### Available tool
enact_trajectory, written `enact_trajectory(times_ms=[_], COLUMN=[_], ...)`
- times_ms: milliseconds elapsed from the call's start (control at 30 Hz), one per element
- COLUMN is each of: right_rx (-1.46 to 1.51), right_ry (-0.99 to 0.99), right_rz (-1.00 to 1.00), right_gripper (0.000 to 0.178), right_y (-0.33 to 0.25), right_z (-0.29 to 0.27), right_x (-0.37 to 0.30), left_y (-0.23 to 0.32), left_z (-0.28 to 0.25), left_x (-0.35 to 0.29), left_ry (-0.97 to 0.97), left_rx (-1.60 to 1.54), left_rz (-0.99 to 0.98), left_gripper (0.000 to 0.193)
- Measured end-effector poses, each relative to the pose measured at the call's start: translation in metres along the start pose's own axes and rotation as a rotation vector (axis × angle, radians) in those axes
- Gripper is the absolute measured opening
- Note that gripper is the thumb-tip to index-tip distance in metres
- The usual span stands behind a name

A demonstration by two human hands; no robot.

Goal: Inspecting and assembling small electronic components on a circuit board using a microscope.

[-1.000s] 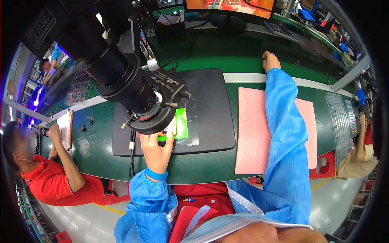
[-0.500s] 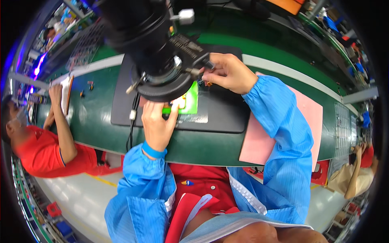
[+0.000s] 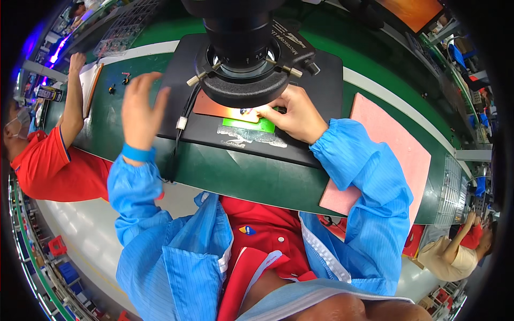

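We see the orange board (image 3: 217,107) under the microscope (image 3: 241,90), its visible length running left to right, our nearer right hand (image 3: 297,114) at its right end, pinching or not we cannot tell, our left hand (image 3: 141,109) spread, empty, off leftward

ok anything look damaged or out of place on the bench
The clear film on the black base looks patchy, perhaps worn or just glare. Two small parts lie loose on the green bench, outside any tray.
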State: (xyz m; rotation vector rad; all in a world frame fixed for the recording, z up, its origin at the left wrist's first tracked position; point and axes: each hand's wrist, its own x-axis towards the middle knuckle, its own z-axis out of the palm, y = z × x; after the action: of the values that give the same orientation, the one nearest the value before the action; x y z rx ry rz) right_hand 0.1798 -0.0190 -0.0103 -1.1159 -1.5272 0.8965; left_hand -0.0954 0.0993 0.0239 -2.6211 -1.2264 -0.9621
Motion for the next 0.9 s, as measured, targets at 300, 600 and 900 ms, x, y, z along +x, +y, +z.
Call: enact_trajectory(times_ms=[300,600,900], right_rx=[-0.377,-0.569,-0.75], right_ry=[0.02,-0.081,0.054], right_rz=[-0.153,-0.172,-0.337], right_gripper=[0.028,0.024,0.015], right_y=[-0.001,-0.01,0.0], right_z=[0.004,0.002,-0.001], right_x=[0.003,-0.008,-0.007], left_y=[0.109,0.114,0.118], left_z=[0.043,0.046,0.046], left_x=[-0.039,-0.041,-0.039], left_ry=[-0.09,-0.021,-0.027], left_rx=[-0.479,-0.492,-0.483], left_rz=[0.027,-0.029,-0.069], left_gripper=[0.02,0.014,0.019])
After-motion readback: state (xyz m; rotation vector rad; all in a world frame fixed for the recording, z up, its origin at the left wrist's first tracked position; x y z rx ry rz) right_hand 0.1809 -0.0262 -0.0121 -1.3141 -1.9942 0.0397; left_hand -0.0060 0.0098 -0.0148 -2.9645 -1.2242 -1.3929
